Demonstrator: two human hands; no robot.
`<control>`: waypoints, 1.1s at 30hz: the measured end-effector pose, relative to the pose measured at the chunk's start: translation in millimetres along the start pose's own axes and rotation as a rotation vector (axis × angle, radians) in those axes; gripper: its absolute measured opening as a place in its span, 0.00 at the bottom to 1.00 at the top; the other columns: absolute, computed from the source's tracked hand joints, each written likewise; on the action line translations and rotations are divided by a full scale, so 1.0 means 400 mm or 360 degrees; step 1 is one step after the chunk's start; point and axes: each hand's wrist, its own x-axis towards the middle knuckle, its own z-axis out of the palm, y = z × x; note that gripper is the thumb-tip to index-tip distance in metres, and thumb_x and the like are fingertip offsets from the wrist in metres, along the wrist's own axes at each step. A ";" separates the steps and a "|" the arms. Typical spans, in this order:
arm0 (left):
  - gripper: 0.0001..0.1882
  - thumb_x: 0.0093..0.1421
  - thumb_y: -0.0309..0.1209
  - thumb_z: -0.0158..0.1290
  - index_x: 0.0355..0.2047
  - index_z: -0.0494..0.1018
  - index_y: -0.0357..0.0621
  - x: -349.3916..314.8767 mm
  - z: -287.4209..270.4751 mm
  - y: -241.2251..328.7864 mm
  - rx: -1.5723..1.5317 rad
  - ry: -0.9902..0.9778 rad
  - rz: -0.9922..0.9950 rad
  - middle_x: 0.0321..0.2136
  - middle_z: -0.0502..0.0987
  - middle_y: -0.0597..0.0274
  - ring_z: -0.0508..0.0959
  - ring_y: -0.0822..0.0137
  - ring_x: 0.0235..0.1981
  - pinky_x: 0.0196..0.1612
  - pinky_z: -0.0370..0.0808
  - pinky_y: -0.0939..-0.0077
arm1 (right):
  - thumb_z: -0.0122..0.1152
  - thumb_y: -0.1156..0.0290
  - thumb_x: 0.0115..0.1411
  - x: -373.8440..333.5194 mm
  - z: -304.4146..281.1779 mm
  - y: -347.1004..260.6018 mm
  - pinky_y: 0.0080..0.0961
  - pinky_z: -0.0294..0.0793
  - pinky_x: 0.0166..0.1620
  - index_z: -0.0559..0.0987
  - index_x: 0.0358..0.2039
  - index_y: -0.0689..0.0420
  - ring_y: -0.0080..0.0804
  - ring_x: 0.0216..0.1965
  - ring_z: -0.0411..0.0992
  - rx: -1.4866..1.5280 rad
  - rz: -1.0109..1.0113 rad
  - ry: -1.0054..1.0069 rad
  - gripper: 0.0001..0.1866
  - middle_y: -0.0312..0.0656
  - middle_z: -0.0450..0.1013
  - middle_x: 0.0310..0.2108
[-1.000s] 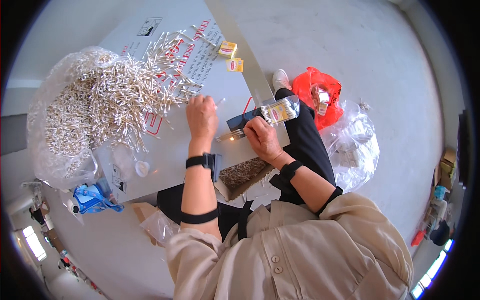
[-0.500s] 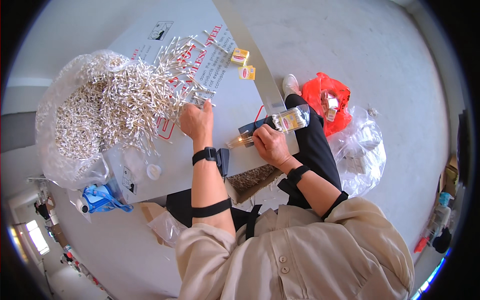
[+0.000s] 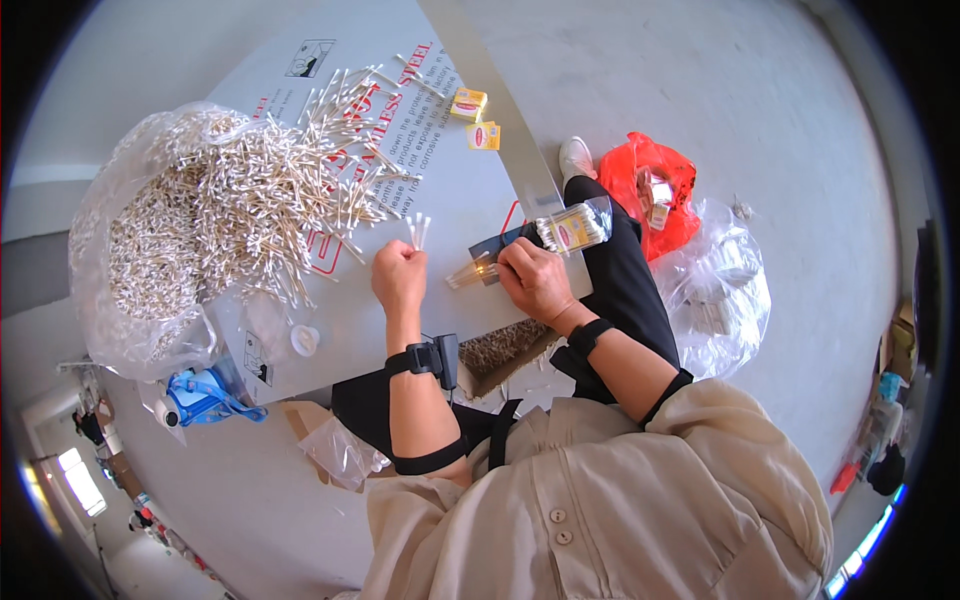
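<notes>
My left hand, over the table, is closed on a few cotton swabs whose white tips stick up past the fingers. My right hand is closed near the table's right edge; what its fingers hold is hidden. Some loose swabs lie at its fingertips, with a small bright glint on them, over a dark flat piece. Just beyond this hand is a clear bag of cotton swabs with a yellow label. To the left, a large heap of swabs spills from a clear plastic bag.
Two small yellow label stacks lie by the table's far right edge. An open box sits below the near edge. A red bag and a clear bag rest on the floor at right. A blue strapped item is at left.
My left hand has drawn back from the swab heap toward me, with a few swabs now showing in its fingers. The right hand stays beside the labelled bag. The view has shifted slightly.
</notes>
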 end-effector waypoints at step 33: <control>0.12 0.50 0.24 0.62 0.35 0.75 0.45 -0.066 0.040 0.016 -0.0073 0.0434 0.0997 0.38 0.72 0.60 0.70 0.53 0.46 0.47 0.68 0.56 | 0.61 0.75 0.54 -0.003 -0.001 0.003 0.38 0.74 0.29 0.71 0.28 0.57 0.46 0.28 0.74 -0.0016 0.0028 -0.0010 0.06 0.43 0.69 0.26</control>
